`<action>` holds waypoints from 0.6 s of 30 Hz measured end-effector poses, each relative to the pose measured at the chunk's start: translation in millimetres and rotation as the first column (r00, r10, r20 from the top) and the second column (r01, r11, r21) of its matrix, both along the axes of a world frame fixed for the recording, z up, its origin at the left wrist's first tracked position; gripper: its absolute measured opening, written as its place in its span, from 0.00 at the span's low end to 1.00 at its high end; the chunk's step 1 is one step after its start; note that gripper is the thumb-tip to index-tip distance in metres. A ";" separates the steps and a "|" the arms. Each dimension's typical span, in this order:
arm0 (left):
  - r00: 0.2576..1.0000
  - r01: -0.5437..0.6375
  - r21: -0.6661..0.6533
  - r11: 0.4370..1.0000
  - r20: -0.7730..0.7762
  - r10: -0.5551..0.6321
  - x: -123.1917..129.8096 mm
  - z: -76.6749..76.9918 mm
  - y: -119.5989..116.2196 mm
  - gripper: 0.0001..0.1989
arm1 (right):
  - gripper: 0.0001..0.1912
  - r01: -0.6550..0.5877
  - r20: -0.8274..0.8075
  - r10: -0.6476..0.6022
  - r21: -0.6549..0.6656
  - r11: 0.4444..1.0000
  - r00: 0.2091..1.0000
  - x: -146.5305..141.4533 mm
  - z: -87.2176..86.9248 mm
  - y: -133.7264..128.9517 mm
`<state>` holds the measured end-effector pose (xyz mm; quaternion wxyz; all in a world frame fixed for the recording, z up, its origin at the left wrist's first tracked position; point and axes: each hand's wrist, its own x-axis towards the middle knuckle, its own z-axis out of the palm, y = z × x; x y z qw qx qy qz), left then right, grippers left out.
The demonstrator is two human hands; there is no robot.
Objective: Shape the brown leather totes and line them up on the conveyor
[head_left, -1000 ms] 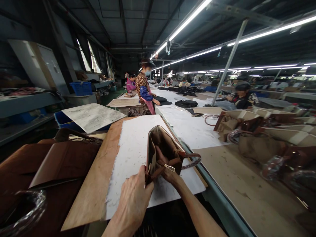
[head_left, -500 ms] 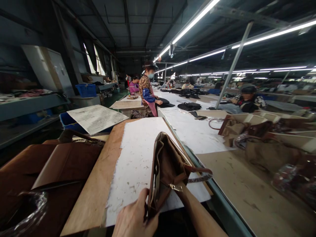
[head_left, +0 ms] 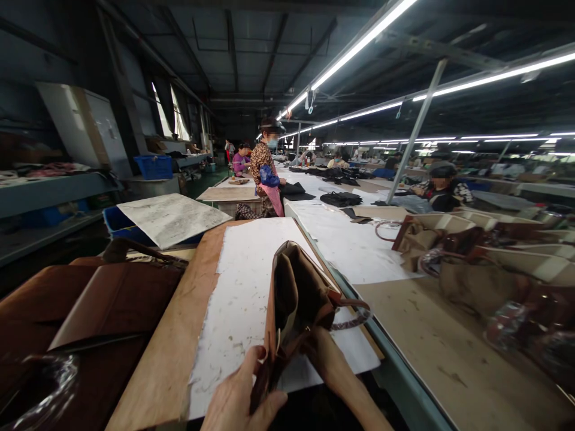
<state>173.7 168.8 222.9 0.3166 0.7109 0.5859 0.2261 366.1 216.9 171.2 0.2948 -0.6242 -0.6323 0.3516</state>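
A brown handbag (head_left: 300, 299) stands on the white sheet (head_left: 242, 299), its top spread wide and its tan lining showing. My left hand (head_left: 245, 389) grips the bag's near left edge, thumb on the near side. At the bag's near right side, my right hand (head_left: 324, 354) holds the edge by the zipper, its fingertips partly hidden by the bag. A wrapped handle (head_left: 353, 320) sticks out to the right of the bag.
Brown bags (head_left: 112, 305) lie at left, one handle wrapped in plastic. More lined bags (head_left: 476, 269) stand on the right-hand table. A pale board (head_left: 175, 218) rests on a blue crate (head_left: 121, 224). Ahead, a person (head_left: 267, 170) in a patterned top handles black pieces.
My right hand has drawn back out from behind the bag's wall to its near edge. The bag has turned slightly and its mouth gapes wider. The left hand keeps its grip.
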 end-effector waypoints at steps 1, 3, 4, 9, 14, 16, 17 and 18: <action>1.000 -0.011 -0.018 1.000 -0.008 0.011 -2.3 1.3 -0.3 0.21 | 0.09 0.036 0.021 -0.036 0.003 0.999 0.999 6.7 4.0 -12.1; 0.999 -0.033 -0.038 0.999 -0.014 0.033 -8.2 3.9 0.0 0.20 | 0.13 0.134 0.082 -0.139 0.062 0.989 0.987 21.3 18.1 -34.8; 0.998 -0.057 -0.024 0.998 -0.009 0.056 -11.5 6.1 0.8 0.20 | 0.14 0.184 0.116 -0.199 0.128 0.975 0.973 28.1 27.7 -43.7; 0.971 -0.238 0.341 0.909 0.069 0.228 -11.3 46.3 18.1 0.23 | 0.22 0.354 0.102 -0.443 0.456 0.816 0.891 43.0 72.7 -42.5; 0.984 -0.089 0.668 0.739 -0.058 0.170 39.6 96.3 76.1 0.28 | 0.40 0.410 0.099 -0.483 0.401 0.819 0.870 27.5 82.0 2.9; 0.974 0.007 0.657 0.753 -0.174 0.143 62.8 99.2 108.3 0.33 | 0.41 0.443 0.113 -0.512 0.369 0.817 0.851 21.2 80.1 13.6; 0.964 0.038 0.629 0.776 -0.229 0.138 72.8 97.1 123.9 0.34 | 0.40 0.452 0.122 -0.521 0.359 0.817 0.845 19.4 78.9 16.3; 0.950 0.061 0.600 0.798 -0.279 0.137 81.4 93.5 138.3 0.35 | 0.40 0.454 0.133 -0.524 0.351 0.819 0.841 18.9 77.9 17.7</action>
